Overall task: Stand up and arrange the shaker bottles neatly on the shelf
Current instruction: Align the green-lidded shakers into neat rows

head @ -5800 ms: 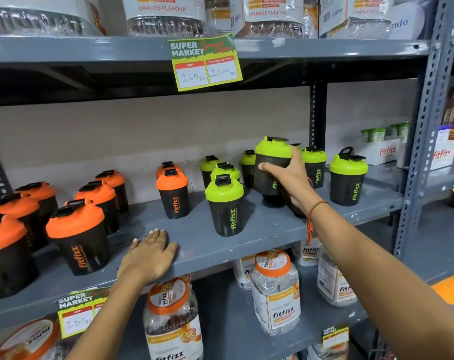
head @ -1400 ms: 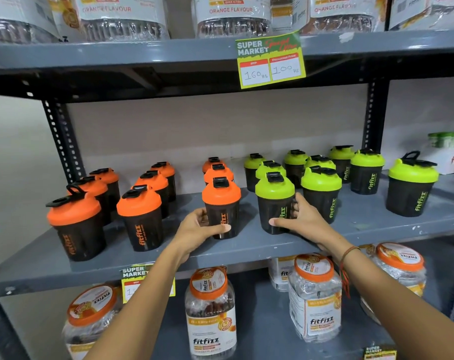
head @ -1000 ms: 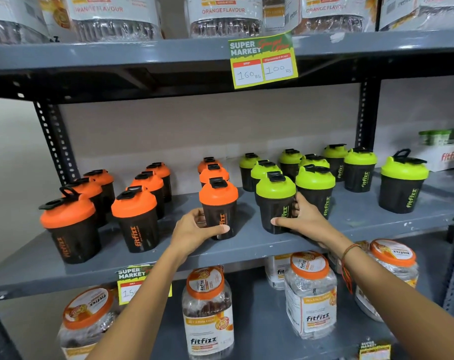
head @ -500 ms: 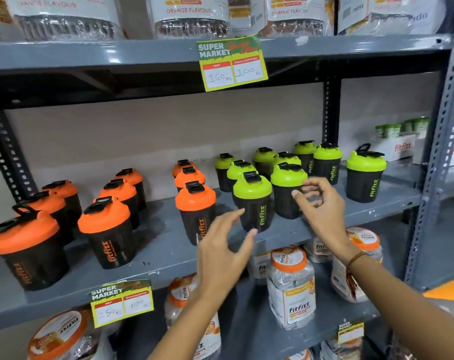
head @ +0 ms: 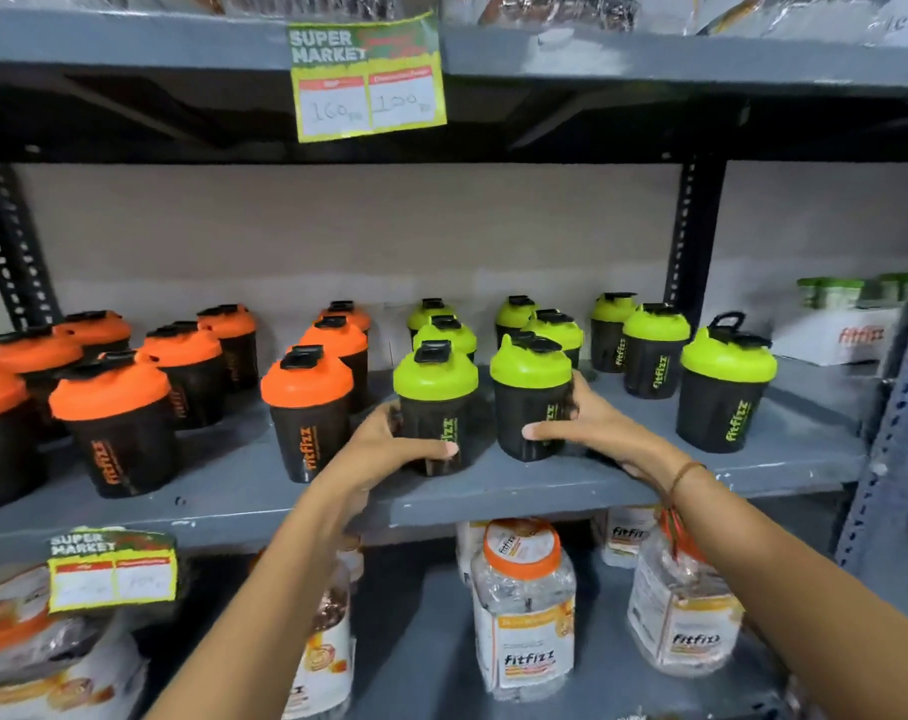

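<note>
Black shaker bottles stand upright in rows on the grey middle shelf (head: 545, 493): orange-lidded ones on the left, green-lidded ones on the right. My left hand (head: 389, 449) grips the base of the front green-lidded shaker (head: 435, 402). My right hand (head: 592, 433) wraps around the green-lidded shaker beside it (head: 530, 397). Both bottles rest on the shelf. A front orange-lidded shaker (head: 308, 407) stands just left of my left hand. One green-lidded shaker (head: 724, 387) stands apart at the right.
A price tag (head: 366, 77) hangs from the upper shelf edge. Clear fitfizz jars (head: 523, 605) fill the lower shelf, with another price tag (head: 111, 571) at the left. A perforated steel post (head: 693, 241) stands behind the green shakers. A white fitfizz box (head: 841, 335) sits far right.
Both hands were open in the air half a second ago. They now grip the two front green-lidded shakers. Before that, my left hand held the front orange-lidded shaker.
</note>
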Available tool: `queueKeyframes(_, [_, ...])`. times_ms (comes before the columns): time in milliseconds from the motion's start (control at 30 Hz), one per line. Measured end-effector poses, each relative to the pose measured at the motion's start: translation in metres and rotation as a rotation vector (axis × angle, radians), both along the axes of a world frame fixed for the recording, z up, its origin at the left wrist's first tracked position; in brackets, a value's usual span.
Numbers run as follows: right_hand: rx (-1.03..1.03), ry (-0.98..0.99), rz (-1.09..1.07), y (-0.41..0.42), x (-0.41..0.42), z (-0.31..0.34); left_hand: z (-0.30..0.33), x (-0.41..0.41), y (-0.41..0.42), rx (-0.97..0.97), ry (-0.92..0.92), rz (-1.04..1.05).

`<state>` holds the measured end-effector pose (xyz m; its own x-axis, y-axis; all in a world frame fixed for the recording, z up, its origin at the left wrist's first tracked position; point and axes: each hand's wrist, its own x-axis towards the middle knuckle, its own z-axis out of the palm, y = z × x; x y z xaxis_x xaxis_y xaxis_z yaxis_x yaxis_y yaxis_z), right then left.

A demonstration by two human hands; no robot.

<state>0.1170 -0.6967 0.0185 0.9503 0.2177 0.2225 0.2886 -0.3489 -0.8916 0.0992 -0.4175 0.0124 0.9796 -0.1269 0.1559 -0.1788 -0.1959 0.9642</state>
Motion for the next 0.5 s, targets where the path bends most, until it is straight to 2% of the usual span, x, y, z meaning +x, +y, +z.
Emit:
queueKeyframes(167, [0.030, -0.021, 0.063, -0.005, 0.012, -0.004, -0.002, -0.005, -0.010, -0.049, -0.048, 0.014])
queueKeyframes(500, [0.033, -0.106, -0.060, -0.041, -0.005, -0.007, -0.005, -0.013, -0.035, 0.027, -0.086, 0.140])
